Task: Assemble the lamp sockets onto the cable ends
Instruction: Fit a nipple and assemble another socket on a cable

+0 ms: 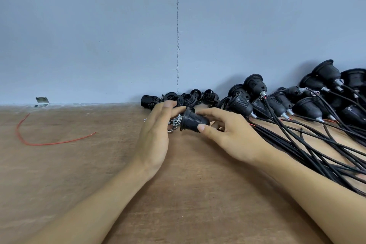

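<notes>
A black ribbed lamp socket (193, 122) lies on its side at the table's middle. My right hand (225, 134) holds it between thumb and forefinger. My left hand (158, 130) is beside it on the left with straight fingers, their tips near the socket's flared rim. Small metal nuts (174, 123) lie on the table between the two hands. Loose black socket parts (178, 98) sit against the wall behind my left hand. Sockets fitted on black cables (277, 103) are piled at the right.
The black cables (316, 148) fan across the wooden table (89, 174) to the right edge. A loose red wire (39, 140) lies at the left. A metal bracket (42, 101) sits at the foot of the blue wall (99, 35).
</notes>
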A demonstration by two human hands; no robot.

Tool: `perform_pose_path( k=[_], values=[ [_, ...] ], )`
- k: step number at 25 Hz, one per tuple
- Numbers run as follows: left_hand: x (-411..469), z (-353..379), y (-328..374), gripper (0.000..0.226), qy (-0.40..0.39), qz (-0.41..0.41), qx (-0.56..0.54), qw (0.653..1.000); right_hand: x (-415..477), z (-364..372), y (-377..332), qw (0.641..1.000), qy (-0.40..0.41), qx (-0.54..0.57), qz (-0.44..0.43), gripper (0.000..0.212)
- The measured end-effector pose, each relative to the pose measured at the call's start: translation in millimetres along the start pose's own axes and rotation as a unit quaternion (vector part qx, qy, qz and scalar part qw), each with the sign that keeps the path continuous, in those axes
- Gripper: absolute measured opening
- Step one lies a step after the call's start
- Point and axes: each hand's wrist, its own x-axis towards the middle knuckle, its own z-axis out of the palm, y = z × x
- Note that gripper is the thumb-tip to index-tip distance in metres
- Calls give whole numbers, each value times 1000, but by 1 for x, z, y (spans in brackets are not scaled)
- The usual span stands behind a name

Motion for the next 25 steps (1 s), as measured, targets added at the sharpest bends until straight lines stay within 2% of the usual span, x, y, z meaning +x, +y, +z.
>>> perform_pose_path(
  k=[4, 11, 17, 19, 21, 23, 25],
  values=[
    [-4, 4, -4, 35, -1, 10, 33, 999, 6, -10, 5, 993, 113, -32, 3, 40],
    [-8, 8, -10, 42, -77, 24, 112, 990, 19, -40, 19, 955, 292, -42, 46, 45],
    [-10, 9, -9, 42, -89, 16, 116, 989, 19, -61, 29, 946, 243, -174, 124, 48],
    [-11, 10, -7, 39, -94, 8, 118, 989, 19, -57, 17, 944, 253, -187, 100, 41],
    [-11, 9, -5, 31, -102, 11, 151, 983, 18, -49, 1, 948, 252, -190, 39, 32],
    [-12, 8, -4, 22, -112, 22, 202, 973, 17, -41, -13, 960, 204, -191, -6, 25],
    [-14, 8, -4, 15, -110, 39, 238, 964, 13, -34, -23, 967, 97, -233, 24, 25]
  ],
)
